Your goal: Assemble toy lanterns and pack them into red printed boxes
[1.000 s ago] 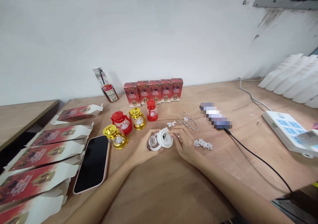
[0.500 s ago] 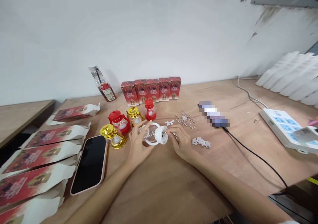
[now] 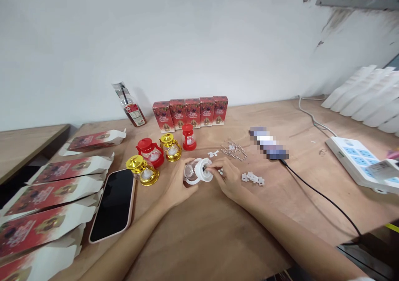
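My left hand (image 3: 178,188) is wrapped round a small white lantern (image 3: 199,168) with a clear globe, tipped on its side so that one white end faces right. At that end, the fingertips of my right hand (image 3: 230,178) are pinched against the opening; what they grip, if anything, is too small to make out. Left of the lantern stand two gold lanterns, the nearer gold lantern (image 3: 143,171) and the farther gold lantern (image 3: 170,147). Beside them are a larger red lantern (image 3: 150,151) and a smaller red lantern (image 3: 188,137).
Several red boxes (image 3: 191,114) line the wall near a bottle (image 3: 134,111). Open flat cartons (image 3: 46,198) and a phone (image 3: 112,204) lie left. Wire handles (image 3: 235,150), white plastic pieces (image 3: 253,178), a cabled phone (image 3: 269,144) and a power strip (image 3: 355,156) are right.
The lantern has turned slightly in my left hand, whose fingers have shifted lower round the globe. My right fingertips stay at the open end.
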`<control>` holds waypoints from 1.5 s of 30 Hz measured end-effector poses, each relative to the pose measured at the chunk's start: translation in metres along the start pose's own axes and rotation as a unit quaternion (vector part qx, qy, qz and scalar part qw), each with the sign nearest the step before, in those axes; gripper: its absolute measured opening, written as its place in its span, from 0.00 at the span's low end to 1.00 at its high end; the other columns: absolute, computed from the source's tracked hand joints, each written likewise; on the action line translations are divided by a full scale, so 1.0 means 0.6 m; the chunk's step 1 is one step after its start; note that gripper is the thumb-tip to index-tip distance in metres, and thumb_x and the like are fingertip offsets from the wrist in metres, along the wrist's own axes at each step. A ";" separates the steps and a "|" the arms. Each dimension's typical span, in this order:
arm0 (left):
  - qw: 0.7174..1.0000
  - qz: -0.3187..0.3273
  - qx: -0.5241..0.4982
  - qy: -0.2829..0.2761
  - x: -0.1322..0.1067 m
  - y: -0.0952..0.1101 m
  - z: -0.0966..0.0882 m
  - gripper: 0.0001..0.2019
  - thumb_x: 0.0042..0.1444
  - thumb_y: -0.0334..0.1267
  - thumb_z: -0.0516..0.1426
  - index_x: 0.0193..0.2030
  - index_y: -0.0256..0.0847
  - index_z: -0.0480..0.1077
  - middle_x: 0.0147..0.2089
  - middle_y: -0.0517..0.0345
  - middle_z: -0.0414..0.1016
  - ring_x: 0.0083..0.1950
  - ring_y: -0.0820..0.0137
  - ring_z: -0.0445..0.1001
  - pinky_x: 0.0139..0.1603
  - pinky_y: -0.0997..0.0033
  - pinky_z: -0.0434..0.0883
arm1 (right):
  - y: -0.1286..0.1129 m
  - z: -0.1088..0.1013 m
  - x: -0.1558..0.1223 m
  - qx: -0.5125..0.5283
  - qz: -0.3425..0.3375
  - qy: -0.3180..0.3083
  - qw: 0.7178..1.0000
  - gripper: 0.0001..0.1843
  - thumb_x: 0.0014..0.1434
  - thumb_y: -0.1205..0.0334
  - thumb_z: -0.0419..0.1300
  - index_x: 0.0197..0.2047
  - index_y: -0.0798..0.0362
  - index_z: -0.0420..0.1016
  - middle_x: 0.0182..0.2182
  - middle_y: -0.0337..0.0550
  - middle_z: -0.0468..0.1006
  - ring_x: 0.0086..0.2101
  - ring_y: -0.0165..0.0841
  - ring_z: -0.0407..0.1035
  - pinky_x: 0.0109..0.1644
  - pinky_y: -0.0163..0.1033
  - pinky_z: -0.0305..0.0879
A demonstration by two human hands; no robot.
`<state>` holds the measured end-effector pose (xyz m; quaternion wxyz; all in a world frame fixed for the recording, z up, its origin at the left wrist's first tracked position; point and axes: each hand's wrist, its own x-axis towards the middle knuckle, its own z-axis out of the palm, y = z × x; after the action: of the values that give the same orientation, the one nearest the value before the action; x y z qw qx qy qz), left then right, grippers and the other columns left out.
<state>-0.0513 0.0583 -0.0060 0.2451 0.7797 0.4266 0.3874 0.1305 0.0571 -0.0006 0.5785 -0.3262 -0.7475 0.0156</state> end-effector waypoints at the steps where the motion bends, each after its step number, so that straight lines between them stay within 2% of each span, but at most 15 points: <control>1: 1.000 -0.007 0.003 -0.003 0.000 0.000 0.001 0.27 0.45 0.32 0.59 0.53 0.42 0.58 0.52 0.50 0.67 0.52 0.60 0.68 0.52 0.57 0.66 | -0.002 0.000 0.000 0.008 0.005 -0.001 1.000 0.02 0.61 0.66 0.55 0.37 0.52 0.69 0.28 0.40 0.75 0.28 0.28 0.69 0.30 0.33 0.66; 4: 1.000 -0.024 0.016 0.005 0.002 0.005 0.000 0.24 0.44 0.39 0.63 0.49 0.42 0.61 0.47 0.52 0.69 0.48 0.61 0.70 0.49 0.60 0.68 | -0.006 0.001 -0.003 0.050 0.019 -0.016 0.998 0.04 0.62 0.67 0.53 0.38 0.52 0.68 0.30 0.41 0.74 0.31 0.29 0.70 0.33 0.34 0.68; 7: 0.997 -0.030 0.050 0.051 0.004 0.010 -0.004 0.20 0.45 0.40 0.63 0.45 0.41 0.65 0.46 0.52 0.66 0.49 0.61 0.69 0.50 0.61 0.67 | 0.002 0.001 -0.005 0.077 0.065 0.007 0.995 0.07 0.63 0.68 0.49 0.43 0.52 0.65 0.37 0.46 0.74 0.39 0.32 0.71 0.38 0.36 0.69; 9: 0.993 -0.037 0.074 0.084 0.004 0.009 -0.006 0.19 0.45 0.39 0.63 0.45 0.41 0.66 0.45 0.53 0.65 0.49 0.61 0.68 0.50 0.61 0.67 | 0.017 0.001 -0.005 0.036 0.099 0.012 0.994 0.08 0.62 0.68 0.49 0.44 0.52 0.65 0.40 0.48 0.72 0.42 0.34 0.69 0.40 0.39 0.69; 11: 0.989 -0.046 0.081 0.111 0.003 0.003 -0.006 0.19 0.46 0.39 0.63 0.45 0.42 0.66 0.44 0.54 0.67 0.48 0.62 0.69 0.49 0.63 0.67 | 0.033 0.000 -0.005 -0.048 0.109 -0.039 0.992 0.08 0.61 0.67 0.50 0.42 0.53 0.67 0.38 0.48 0.73 0.41 0.36 0.68 0.41 0.41 0.67; 15: 0.984 -0.065 0.033 0.161 0.002 -0.013 0.000 0.19 0.46 0.40 0.62 0.45 0.41 0.65 0.43 0.56 0.71 0.46 0.63 0.72 0.48 0.65 0.69 | 0.049 0.005 -0.011 -0.194 0.052 -0.167 0.965 0.07 0.59 0.66 0.54 0.40 0.53 0.71 0.36 0.47 0.75 0.40 0.40 0.65 0.43 0.46 0.62; 18: 0.983 -0.074 -0.001 0.170 0.002 -0.014 0.003 0.21 0.46 0.40 0.62 0.47 0.41 0.64 0.46 0.55 0.73 0.47 0.63 0.72 0.50 0.63 0.69 | 0.050 0.012 -0.018 -0.227 0.008 -0.190 0.955 0.08 0.61 0.66 0.54 0.41 0.51 0.73 0.38 0.47 0.76 0.41 0.40 0.64 0.43 0.46 0.60; 23: 0.988 -0.073 -0.015 0.133 0.002 -0.003 0.000 0.24 0.45 0.37 0.62 0.50 0.42 0.63 0.49 0.54 0.74 0.48 0.63 0.73 0.48 0.64 0.70 | 0.058 0.017 -0.021 -0.259 -0.021 -0.195 0.946 0.05 0.60 0.65 0.57 0.36 0.50 0.75 0.33 0.45 0.76 0.38 0.39 0.63 0.41 0.45 0.58; 27: 0.994 -0.065 -0.007 0.085 0.002 0.004 -0.004 0.26 0.46 0.39 0.63 0.52 0.42 0.63 0.52 0.52 0.73 0.52 0.62 0.73 0.51 0.62 0.69 | 0.053 0.010 -0.012 -0.236 -0.017 -0.160 0.958 0.07 0.61 0.66 0.55 0.32 0.52 0.73 0.30 0.46 0.75 0.36 0.38 0.64 0.39 0.44 0.60; 31: 0.996 -0.049 0.002 0.072 0.003 0.008 -0.007 0.26 0.47 0.40 0.63 0.54 0.42 0.63 0.55 0.51 0.72 0.54 0.61 0.72 0.53 0.62 0.69 | 0.024 -0.001 -0.002 -0.106 0.023 -0.008 0.994 0.05 0.62 0.69 0.53 0.39 0.52 0.69 0.33 0.45 0.73 0.37 0.34 0.67 0.40 0.40 0.64; 33: 0.997 -0.040 0.008 0.066 0.003 0.007 -0.007 0.26 0.47 0.39 0.63 0.54 0.42 0.63 0.54 0.50 0.72 0.53 0.61 0.72 0.52 0.62 0.69 | 0.009 -0.004 0.000 -0.060 0.010 0.031 0.998 0.06 0.62 0.70 0.53 0.41 0.52 0.67 0.34 0.44 0.72 0.37 0.33 0.67 0.40 0.40 0.65; 37: 0.998 -0.014 0.020 0.057 0.002 0.007 -0.005 0.26 0.47 0.38 0.63 0.54 0.42 0.63 0.53 0.51 0.73 0.53 0.62 0.72 0.52 0.63 0.69 | -0.007 -0.002 -0.005 -0.048 -0.026 -0.006 0.998 0.06 0.61 0.69 0.54 0.42 0.51 0.68 0.36 0.45 0.71 0.38 0.32 0.68 0.41 0.40 0.66; 45: 0.998 0.024 0.037 0.052 0.001 0.006 -0.002 0.26 0.47 0.39 0.63 0.54 0.43 0.63 0.51 0.51 0.73 0.51 0.61 0.73 0.50 0.63 0.70 | -0.009 0.006 -0.007 -0.046 -0.007 -0.016 0.999 0.04 0.60 0.68 0.57 0.39 0.52 0.70 0.35 0.45 0.71 0.37 0.32 0.69 0.40 0.40 0.66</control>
<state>-0.0503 0.0571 -0.0027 0.1839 0.7772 0.4339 0.4170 0.1254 0.0519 -0.0032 0.5508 -0.3472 -0.7588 -0.0175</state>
